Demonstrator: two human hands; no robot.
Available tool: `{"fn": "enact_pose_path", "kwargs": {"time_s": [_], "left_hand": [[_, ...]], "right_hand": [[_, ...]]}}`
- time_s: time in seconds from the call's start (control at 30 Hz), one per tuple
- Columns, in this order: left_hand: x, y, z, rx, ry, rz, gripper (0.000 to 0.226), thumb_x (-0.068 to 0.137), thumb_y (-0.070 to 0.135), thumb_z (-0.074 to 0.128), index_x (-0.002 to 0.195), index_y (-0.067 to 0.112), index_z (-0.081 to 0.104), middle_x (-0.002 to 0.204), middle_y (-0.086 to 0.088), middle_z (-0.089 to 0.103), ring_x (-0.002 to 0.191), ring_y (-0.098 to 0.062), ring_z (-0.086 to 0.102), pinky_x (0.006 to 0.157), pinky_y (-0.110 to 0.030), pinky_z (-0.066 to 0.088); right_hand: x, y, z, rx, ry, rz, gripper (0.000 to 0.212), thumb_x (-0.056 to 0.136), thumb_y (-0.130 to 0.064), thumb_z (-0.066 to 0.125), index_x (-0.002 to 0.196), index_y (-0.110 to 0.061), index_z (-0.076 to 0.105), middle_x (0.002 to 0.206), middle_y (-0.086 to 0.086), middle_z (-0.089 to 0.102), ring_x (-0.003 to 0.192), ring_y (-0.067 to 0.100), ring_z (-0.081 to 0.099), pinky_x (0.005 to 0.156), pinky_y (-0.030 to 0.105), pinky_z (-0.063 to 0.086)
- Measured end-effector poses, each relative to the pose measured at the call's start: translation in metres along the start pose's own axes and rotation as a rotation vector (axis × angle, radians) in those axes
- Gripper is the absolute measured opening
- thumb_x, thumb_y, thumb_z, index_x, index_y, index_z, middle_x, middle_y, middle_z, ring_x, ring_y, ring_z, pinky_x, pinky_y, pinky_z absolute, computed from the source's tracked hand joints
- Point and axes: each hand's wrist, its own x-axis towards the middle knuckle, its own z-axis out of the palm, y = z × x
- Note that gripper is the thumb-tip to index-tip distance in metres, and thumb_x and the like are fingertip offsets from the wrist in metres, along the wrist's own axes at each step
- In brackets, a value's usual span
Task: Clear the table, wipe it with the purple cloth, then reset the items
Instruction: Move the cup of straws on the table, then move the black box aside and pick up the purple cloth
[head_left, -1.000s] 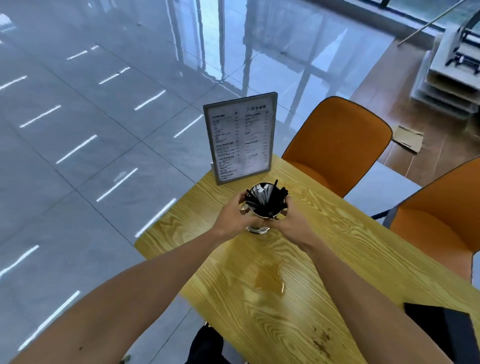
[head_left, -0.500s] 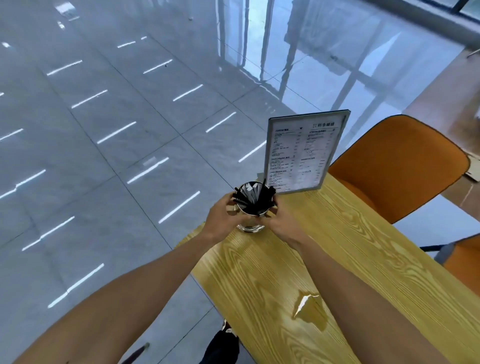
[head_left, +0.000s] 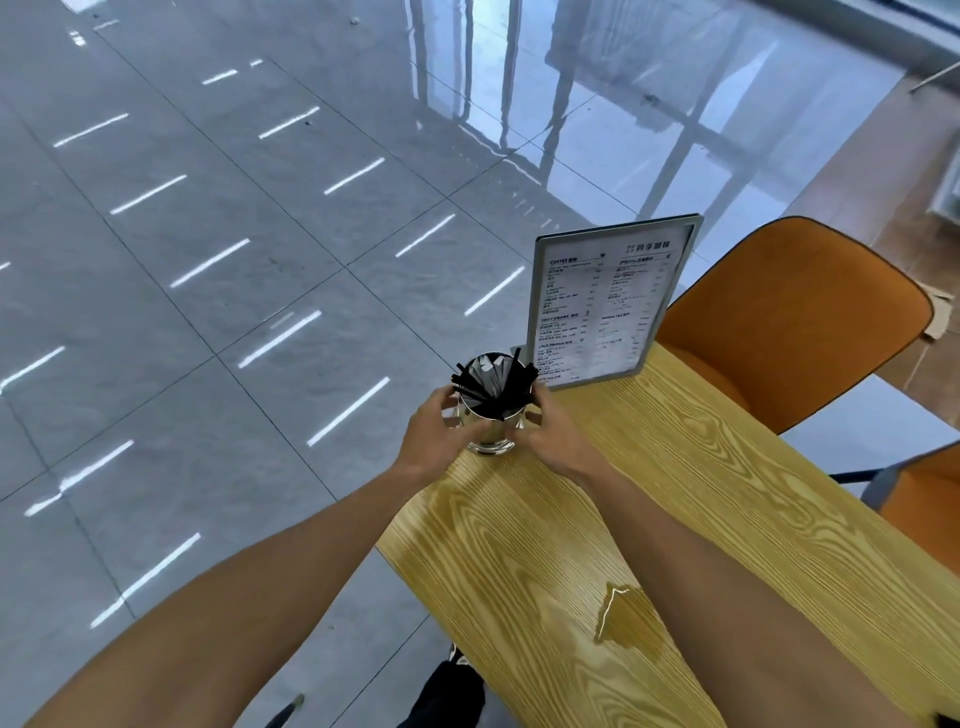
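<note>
A shiny metal cup (head_left: 491, 428) full of black straws stands at the far left corner of the yellow wooden table (head_left: 685, 488). My left hand (head_left: 431, 441) grips the cup's left side and my right hand (head_left: 553, 441) grips its right side. Just behind the cup, a framed menu stand (head_left: 608, 306) is upright at the table's far edge. A puddle of amber liquid (head_left: 621, 616) lies on the wood between my forearms. No purple cloth is in view.
An orange chair (head_left: 789, 322) stands behind the table's far right side, and part of a second orange chair (head_left: 930, 499) shows at the right edge. Glossy grey floor tiles (head_left: 208, 260) fill the left. The cup sits close to the table's corner edge.
Both hands have carried the cup from the table's middle to the far left corner beside the menu stand. The view has swung left with them.
</note>
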Motion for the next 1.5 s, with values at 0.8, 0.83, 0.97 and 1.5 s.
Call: {"fn": "enact_pose_path", "kwargs": {"time_s": [0.8, 0.83, 0.97, 1.5], "left_hand": [[-0.108, 0.081, 0.243, 0.853, -0.634, 0.478, 0.078, 0.091, 0.056, 0.061, 0.15, 0.011, 0.039, 0.153, -0.01, 0.043, 0.141, -0.027, 0.039, 0.114, -0.042, 0.036], [-0.12, 0.085, 0.257, 0.86, -0.657, 0.511, 0.079, 0.091, 0.058, 0.06, 0.151, 0.012, 0.039, 0.154, -0.01, 0.043, 0.141, -0.027, 0.039, 0.113, -0.043, 0.037], [-0.17, 0.095, 0.31, 0.878, -0.752, 0.64, 0.077, 0.093, 0.055, 0.059, 0.152, 0.01, 0.036, 0.155, -0.009, 0.041, 0.143, -0.025, 0.035, 0.114, -0.042, 0.035], [-0.338, 0.089, 0.449, 0.834, -0.902, 0.766, 0.065, 0.095, 0.044, 0.062, 0.146, 0.009, 0.044, 0.15, -0.009, 0.046, 0.139, -0.024, 0.04, 0.11, -0.034, 0.034]], "right_hand": [[-0.278, 0.126, -0.155, -0.613, 0.452, 0.475, 0.067, 0.1, -0.05, 0.051, 0.158, -0.023, 0.031, 0.165, 0.009, 0.028, 0.153, 0.031, 0.022, 0.123, 0.051, 0.019], [-0.298, 0.132, -0.162, -0.604, 0.491, 0.488, 0.066, 0.1, -0.049, 0.051, 0.158, -0.023, 0.031, 0.165, 0.008, 0.029, 0.152, 0.03, 0.023, 0.123, 0.051, 0.021], [-0.376, 0.158, -0.179, -0.566, 0.611, 0.53, 0.067, 0.101, -0.048, 0.051, 0.158, -0.021, 0.03, 0.164, 0.009, 0.029, 0.152, 0.031, 0.024, 0.123, 0.05, 0.02], [-0.587, 0.261, -0.162, -0.153, 0.918, 0.661, 0.071, 0.095, -0.038, 0.064, 0.156, -0.015, 0.035, 0.154, 0.009, 0.041, 0.139, 0.029, 0.042, 0.111, 0.044, 0.043]]}}
